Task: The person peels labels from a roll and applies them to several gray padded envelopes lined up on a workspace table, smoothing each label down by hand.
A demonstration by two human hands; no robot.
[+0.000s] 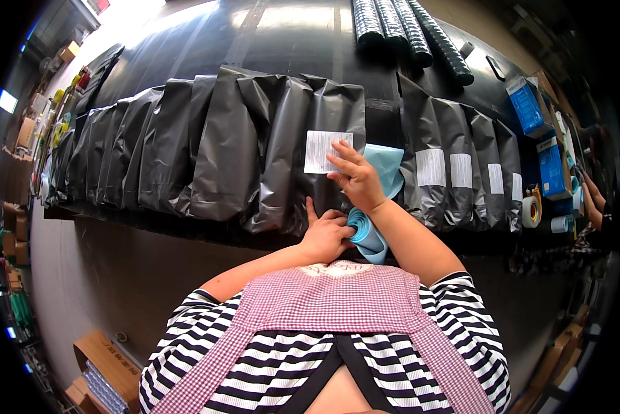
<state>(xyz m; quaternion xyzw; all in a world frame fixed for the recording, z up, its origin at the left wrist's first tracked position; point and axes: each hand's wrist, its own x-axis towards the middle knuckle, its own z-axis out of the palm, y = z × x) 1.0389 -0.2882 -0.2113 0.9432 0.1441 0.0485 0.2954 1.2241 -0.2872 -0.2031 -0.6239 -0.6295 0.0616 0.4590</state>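
A dark grey plastic mailer bag [341, 103] lies in front of me with a white printed label [318, 153] on it. My right hand [357, 178] is at the label, fingers spread over its right part. Under my right forearm runs a light-blue strip of label backing [390, 165], leading down to a coiled light-blue roll [369, 241]. My left hand [326, 233] grips the roll's left side with bent fingers, its index finger stretched toward the bag. Part of the strip is hidden behind my right arm.
Several unlabelled grey bags [220, 152] stand in a row to the left. Several labelled bags [430, 165] line the right. Black wrapped rolls [410, 31] lie at the far side. Blue boxes [551, 165] and tape rolls [530, 210] sit right, near another person's arm [593, 200].
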